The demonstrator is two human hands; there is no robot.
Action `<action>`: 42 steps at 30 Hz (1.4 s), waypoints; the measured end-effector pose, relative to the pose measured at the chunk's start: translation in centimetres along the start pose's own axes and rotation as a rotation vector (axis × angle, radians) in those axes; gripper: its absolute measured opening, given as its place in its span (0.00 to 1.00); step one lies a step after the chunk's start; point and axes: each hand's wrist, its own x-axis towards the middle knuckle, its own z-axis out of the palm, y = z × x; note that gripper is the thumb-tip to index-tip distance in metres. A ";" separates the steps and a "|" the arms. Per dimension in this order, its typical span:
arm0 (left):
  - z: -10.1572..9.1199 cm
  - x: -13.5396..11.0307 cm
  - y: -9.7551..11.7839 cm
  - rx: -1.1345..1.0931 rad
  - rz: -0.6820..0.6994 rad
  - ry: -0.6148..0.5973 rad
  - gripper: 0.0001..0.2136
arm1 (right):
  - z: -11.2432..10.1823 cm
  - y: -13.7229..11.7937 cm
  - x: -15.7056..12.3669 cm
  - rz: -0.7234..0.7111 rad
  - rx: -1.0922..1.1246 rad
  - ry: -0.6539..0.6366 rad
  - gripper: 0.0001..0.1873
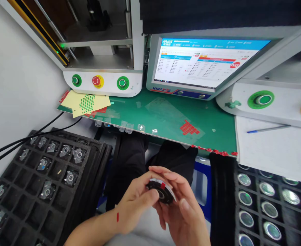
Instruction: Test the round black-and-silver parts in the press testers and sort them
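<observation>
Held tilted in the left hand [136, 200]: a round black disc [165, 195] with a pale rim and a red patch [163, 185]. Gripped from its left side, with thumb over the black face, covering part of it, and fingers mostly hidden behind. Cupped around the right side: the right hand [187, 212], half curled, palm towards the disc; hard to tell whether actually gripping. Reaching in from the lower left: the left forearm [96, 227], cut off by the bottom edge. Farther left, a black tray [70, 212] of small parts; to the right, a divided tray [254, 205] of shiny round pieces, cut off. Ahead, a green table [217, 136] and a screen [196, 65], mostly too fine to read.
</observation>
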 end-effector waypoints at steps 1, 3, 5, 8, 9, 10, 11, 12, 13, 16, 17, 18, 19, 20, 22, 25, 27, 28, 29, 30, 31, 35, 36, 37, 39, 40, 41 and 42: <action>0.2 0.0 -0.1 0.046 0.010 0.017 0.15 | 0.2 0.1 -0.2 0.017 0.017 0.024 0.16; 0.5 -0.2 -0.1 0.158 0.039 0.096 0.16 | 0.7 0.2 -0.5 0.049 0.050 0.096 0.16; 0.8 -0.3 -0.2 0.292 0.078 0.183 0.17 | 1.0 0.2 -0.5 0.074 0.064 0.116 0.15; 1.1 -0.5 -0.2 0.487 0.165 0.225 0.15 | 0.8 0.2 -0.1 0.111 0.049 0.042 0.15; 1.1 -0.5 -0.2 0.551 0.192 0.218 0.15 | 0.7 0.2 0.0 0.126 0.042 0.024 0.15; 1.2 -0.6 -0.1 0.614 0.211 0.212 0.14 | 0.7 0.2 0.1 0.137 0.036 0.016 0.14; 1.2 -0.6 0.0 0.676 0.224 0.205 0.13 | 0.7 0.1 0.2 0.141 0.031 0.016 0.14; 1.2 -0.7 0.1 0.738 0.237 0.196 0.13 | 0.8 0.1 0.3 0.136 0.027 0.012 0.13; 1.2 -0.7 0.2 0.796 0.249 0.188 0.12 | 0.9 0.1 0.4 0.122 0.025 0.018 0.11; 0.7 -0.7 0.0 0.944 0.344 0.158 0.09 | 1.7 0.1 0.8 0.067 0.064 0.076 0.08; 0.5 -0.6 -0.2 0.989 0.388 0.145 0.08 | 2.0 0.1 1.0 0.054 0.093 0.109 0.07; 0.3 -0.6 -0.4 1.033 0.430 0.137 0.07 | 2.3 0.2 1.1 0.046 0.128 0.146 0.06; 0.2 -0.6 -0.5 1.079 0.472 0.135 0.07 | 2.6 0.3 1.3 0.046 0.167 0.182 0.06; 0.1 -0.6 -0.6 1.131 0.500 0.138 0.07 | 2.9 0.5 1.4 0.054 0.204 0.211 0.05; 0.2 -0.5 -0.6 1.250 0.504 0.158 0.07 | 3.2 0.8 1.5 0.087 0.269 0.261 0.05; 0.5 -0.4 -0.2 1.379 0.469 0.176 0.07 | 3.4 1.3 1.5 0.165 0.317 0.295 0.08; 0.7 -0.3 0.1 1.400 0.482 0.186 0.07 | 3.3 1.5 1.6 0.187 0.309 0.297 0.09; 0.7 -0.2 0.2 1.399 0.480 0.186 0.08 | 3.2 1.6 1.6 0.174 0.293 0.296 0.10; 0.8 -0.2 0.2 1.399 0.467 0.181 0.08 | 3.2 1.7 1.6 0.150 0.271 0.296 0.10; 0.8 -0.3 0.2 1.401 0.450 0.176 0.09 | 3.2 1.8 1.6 0.121 0.245 0.297 0.11; 0.8 -0.3 0.2 1.405 0.435 0.168 0.09 | 3.3 1.8 1.7 0.089 0.221 0.300 0.11; 0.6 -0.6 -0.2 1.451 0.454 0.122 0.11 | 3.6 1.8 1.4 0.003 0.159 0.304 0.13; 0.5 -0.7 -0.2 1.458 0.475 0.114 0.12 | 3.7 1.7 1.3 -0.008 0.154 0.299 0.13; 0.4 -0.7 -0.3 1.456 0.489 0.103 0.12 | 3.6 1.6 1.2 -0.014 0.154 0.291 0.13; 0.4 -0.6 -0.2 1.386 0.504 0.078 0.12 | 3.3 1.4 0.9 -0.001 0.158 0.266 0.13; 0.4 -0.6 -0.1 1.309 0.484 0.071 0.11 | 3.0 1.3 0.7 0.027 0.156 0.245 0.13; 0.5 -0.5 0.0 1.200 0.442 0.077 0.10 | 2.7 1.2 0.6 0.058 0.143 0.209 0.14; 0.6 -0.4 0.2 1.057 0.380 0.091 0.10 | 2.3 1.1 0.4 0.072 0.108 0.159 0.13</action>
